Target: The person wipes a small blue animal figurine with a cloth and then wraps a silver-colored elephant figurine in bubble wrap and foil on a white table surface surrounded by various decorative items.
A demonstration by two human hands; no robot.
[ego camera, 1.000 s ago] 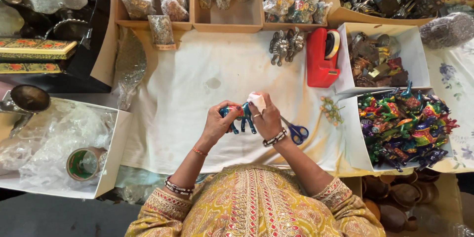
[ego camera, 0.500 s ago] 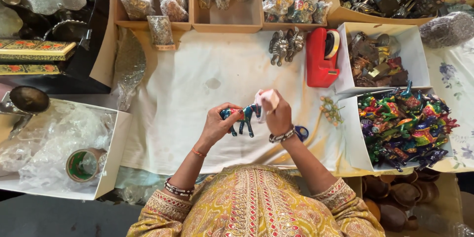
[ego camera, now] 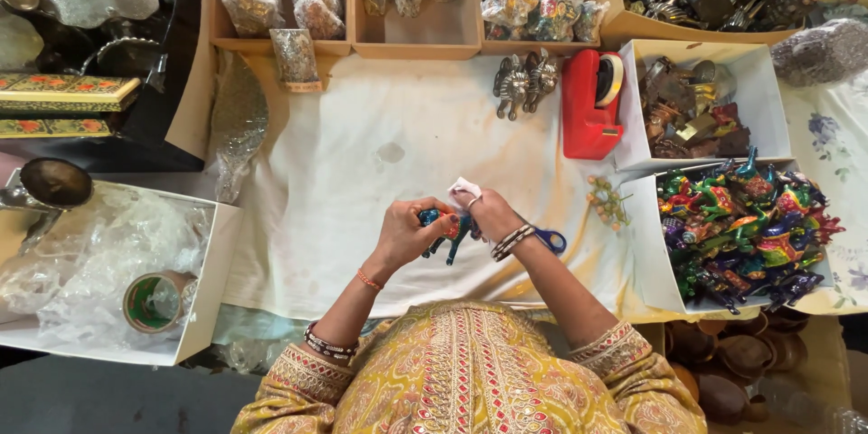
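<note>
- Painted blue animal figurine [ego camera: 449, 233], small and four-legged, sits at the centre of the white cloth-covered table [ego camera: 362, 172], held just above it between both hands.
- White cloth-covered table: the work surface; it carries all items listed below.
- White cardboard box of multicoloured painted figurines [ego camera: 651, 244]: at 3 o'clock from the hands, well apart, full.
- White cardboard box of clear plastic wrap [ego camera: 203, 298]: at 9 o'clock, with a roll of tape [ego camera: 155, 300] inside.
- Red tape dispenser [ego camera: 589, 104]: at 1 o'clock, beside two grey metal animal figures [ego camera: 524, 81].
- Left hand [ego camera: 404, 233]: closed round the figurine's body from the 9 o'clock side.
- Right hand [ego camera: 493, 214]: fingers pinched on a small white scrap of tissue or cloth [ego camera: 465, 190], pressed against the figurine's upper end.
- Blue-handled scissors [ego camera: 548, 240]: lying just beside the right wrist, at 4 o'clock.
- Handling judgement: the figurine appears light and rigid, with a glossy painted finish that is likely slippery and prone to chipping. The thin legs look fragile. Take hold at the torso, not at the legs or head.
</note>
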